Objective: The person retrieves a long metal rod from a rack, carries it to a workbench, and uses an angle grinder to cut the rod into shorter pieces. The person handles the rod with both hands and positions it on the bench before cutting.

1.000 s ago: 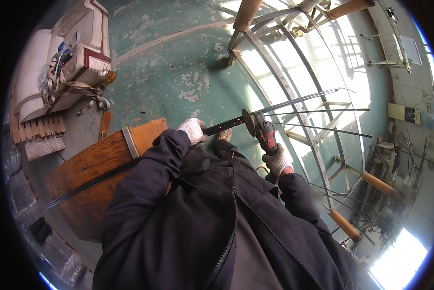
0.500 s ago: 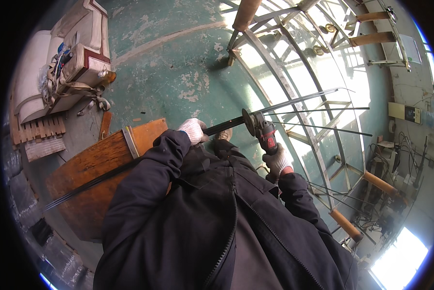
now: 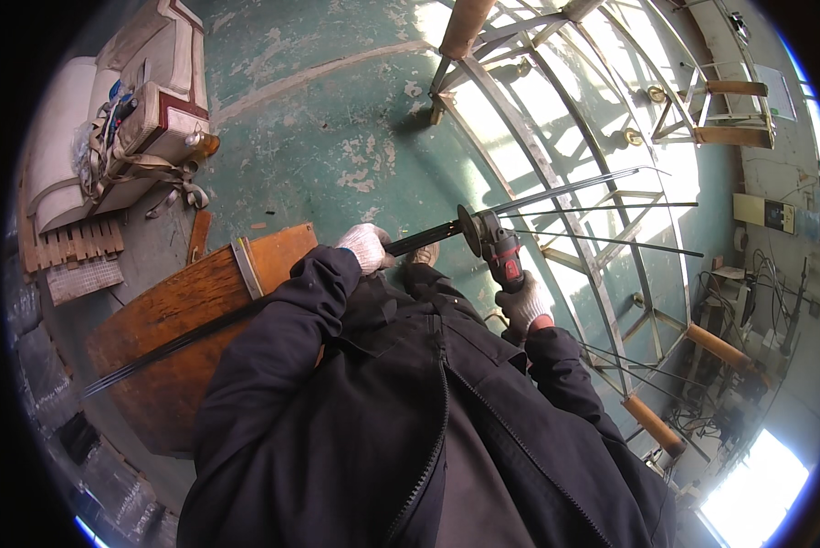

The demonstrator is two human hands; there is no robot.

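My left hand [image 3: 364,247], in a whitish knit glove, is closed around a bundle of long dark metal bars [image 3: 424,237]. The bars run from the lower left, across a brown wooden bench or box [image 3: 177,324], to the far right. In my gloved right hand [image 3: 527,306] is the body of a black and red angle grinder [image 3: 504,260]. Its round disc [image 3: 467,230] stands on edge at the bars, to the right of my left hand. Whether the disc touches them I cannot tell. My fingertips are partly hidden.
A large metal frame [image 3: 542,155] with orange-brown rollers [image 3: 652,425] stands on the right. Beyond it is a smaller wheeled frame [image 3: 702,114]. A pale sofa [image 3: 68,137] on a pallet is at the far left. Cables and equipment [image 3: 702,402] crowd the right wall.
The smaller wheeled frame at the upper right has shifted toward me and slightly right. My hands, the grinder and the bars stay nearly where they were.
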